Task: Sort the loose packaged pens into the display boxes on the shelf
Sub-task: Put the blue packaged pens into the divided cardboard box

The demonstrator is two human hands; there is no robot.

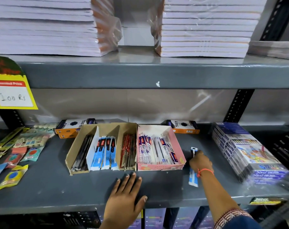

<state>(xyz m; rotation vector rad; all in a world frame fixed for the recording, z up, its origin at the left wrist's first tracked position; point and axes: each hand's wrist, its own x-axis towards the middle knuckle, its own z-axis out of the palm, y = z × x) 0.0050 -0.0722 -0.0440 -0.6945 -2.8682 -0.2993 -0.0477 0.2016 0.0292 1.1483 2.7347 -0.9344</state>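
A: Right hand?
B: Fingers closed around one loose packaged pen, blue-and-white wrapper, lying on the grey shelf just beside the pink display box. Pen ends stick out past both sides of the hand.

A: Left hand?
B: Flat on the shelf, fingers spread, holding nothing, in front of the boxes.

A: Boxes?
B: Brown divided box touches the pink one's left wall. Three compartments: dark packs, blue-white packs, red packs. Pink box holds white-and-blue packs.

A: Neighbours?
B: Colour-set stack at right, sachets at left.
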